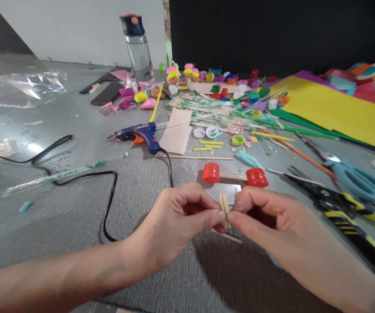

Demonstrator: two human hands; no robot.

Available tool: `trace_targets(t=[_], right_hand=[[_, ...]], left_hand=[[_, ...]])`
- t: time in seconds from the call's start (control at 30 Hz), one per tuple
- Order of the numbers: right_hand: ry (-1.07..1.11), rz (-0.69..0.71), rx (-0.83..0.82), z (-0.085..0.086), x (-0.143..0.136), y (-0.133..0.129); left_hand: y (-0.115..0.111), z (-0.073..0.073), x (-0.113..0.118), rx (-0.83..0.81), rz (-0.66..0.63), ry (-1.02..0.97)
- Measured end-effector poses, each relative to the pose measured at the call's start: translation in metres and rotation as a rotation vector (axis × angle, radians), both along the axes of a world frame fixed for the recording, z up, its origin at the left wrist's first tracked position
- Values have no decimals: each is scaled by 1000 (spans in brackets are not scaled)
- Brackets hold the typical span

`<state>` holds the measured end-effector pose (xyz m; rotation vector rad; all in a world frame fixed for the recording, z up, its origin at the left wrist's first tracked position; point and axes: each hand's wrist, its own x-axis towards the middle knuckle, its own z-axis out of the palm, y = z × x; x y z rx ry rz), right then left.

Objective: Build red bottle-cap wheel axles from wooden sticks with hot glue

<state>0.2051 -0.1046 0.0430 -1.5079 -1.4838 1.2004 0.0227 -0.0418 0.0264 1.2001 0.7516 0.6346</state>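
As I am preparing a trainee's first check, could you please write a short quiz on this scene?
1. True or false: the left hand and the right hand both touch the short wooden sticks.
2. What colour is the trigger of the hot glue gun? A) green B) orange C) white
3. Fill in: the light-blue-handled scissors lie to the ____ of the red bottle caps in the picture.

Key: 1. True; 2. B; 3. right.
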Motion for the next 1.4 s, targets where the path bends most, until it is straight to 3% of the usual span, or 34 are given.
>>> trace_targets(t=[0.17,0.47,0.67,0.87,1.03,1.4], right_hand=[[11,1,-10,1,0,2],[1,-4,-1,-2,4,-2],[0,4,2,-7,-5,-3],[17,4,-45,-7,-4,-4],[7,5,-67,-6,-2,-5],[5,53,-71,-5,-2,-5]], left_hand=[[0,1,0,21,0,13],[3,3,-1,-154,48,-127],[4,1,1,-127,78,-136],[1,8,-4,-68,-1,-104],[6,9,-8,-29,120,-239],[12,7,-8,-1,141,-120]])
